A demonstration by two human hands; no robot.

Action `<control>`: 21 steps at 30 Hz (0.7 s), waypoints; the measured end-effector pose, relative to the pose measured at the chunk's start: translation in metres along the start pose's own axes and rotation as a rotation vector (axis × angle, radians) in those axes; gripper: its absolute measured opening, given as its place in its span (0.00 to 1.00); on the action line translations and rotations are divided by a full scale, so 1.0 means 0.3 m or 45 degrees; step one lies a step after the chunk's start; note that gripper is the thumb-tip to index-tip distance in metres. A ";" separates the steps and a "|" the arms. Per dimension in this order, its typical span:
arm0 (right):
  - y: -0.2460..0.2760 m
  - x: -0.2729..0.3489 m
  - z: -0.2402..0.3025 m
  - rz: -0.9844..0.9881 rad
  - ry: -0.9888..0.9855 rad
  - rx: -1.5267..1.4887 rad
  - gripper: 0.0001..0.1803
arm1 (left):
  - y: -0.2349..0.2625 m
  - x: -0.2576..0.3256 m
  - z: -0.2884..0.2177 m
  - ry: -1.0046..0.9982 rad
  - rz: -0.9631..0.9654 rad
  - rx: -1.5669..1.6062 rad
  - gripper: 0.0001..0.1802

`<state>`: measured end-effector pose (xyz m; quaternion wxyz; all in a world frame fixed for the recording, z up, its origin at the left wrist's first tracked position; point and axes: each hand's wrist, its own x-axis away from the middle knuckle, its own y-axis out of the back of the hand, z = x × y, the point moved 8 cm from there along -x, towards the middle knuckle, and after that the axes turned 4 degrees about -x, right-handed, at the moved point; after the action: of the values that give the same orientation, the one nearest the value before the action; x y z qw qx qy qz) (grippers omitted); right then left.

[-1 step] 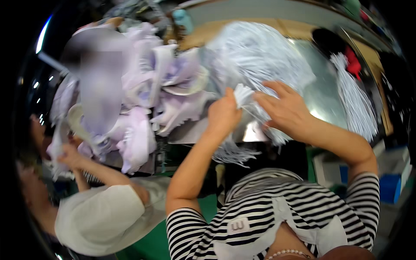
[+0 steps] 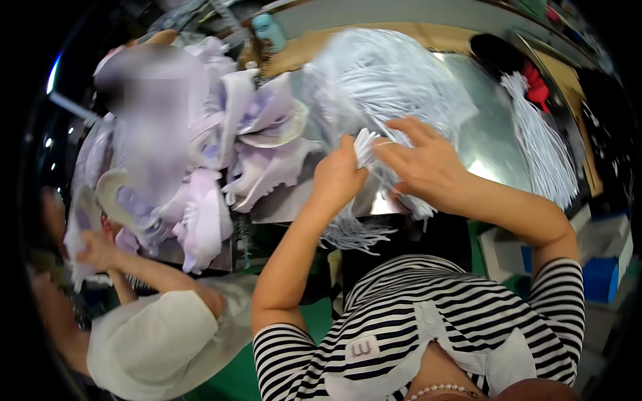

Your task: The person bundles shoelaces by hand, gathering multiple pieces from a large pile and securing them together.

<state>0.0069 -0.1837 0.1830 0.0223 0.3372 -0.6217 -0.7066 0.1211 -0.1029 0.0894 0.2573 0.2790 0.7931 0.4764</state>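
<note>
A bunch of white shoelaces is gripped in my left hand, fingers closed around it and the folded ends poking out at the top. Beside it, my right hand has its fingers spread over the laces, the thumb apart from the rest. Lace tails hang below my hands over the table's near edge. Just beyond lies a big heap of white laces in a clear plastic bag. Part of the bunch is hidden by my left fingers.
Pale lilac shoes crowd the left, where a co-worker's hand works. Another lace bundle lies on the right of the metal tabletop, near a red object. A light-blue bottle stands behind. Blue bin at lower right.
The whole view has shifted slightly, so things sit a little farther left. My left hand keeps its grip on the laces; my right hand stays spread beside it.
</note>
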 end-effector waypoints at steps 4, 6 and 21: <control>-0.067 0.057 -0.011 -0.092 -0.048 -0.047 0.34 | 0.069 0.073 -0.236 -0.159 0.031 0.652 0.29; -0.085 0.046 0.013 -0.072 -0.088 -0.200 0.32 | 0.007 0.094 -0.149 -0.090 0.346 0.793 0.28; -0.220 0.239 -0.059 -0.288 -0.992 -2.225 0.33 | -0.055 0.156 -0.214 0.301 0.465 2.045 0.19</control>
<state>-0.0137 -0.2163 0.0919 -0.0107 0.0011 0.1966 -0.9804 0.0413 -0.1166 0.0945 -0.1863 0.4500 0.8559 -0.1741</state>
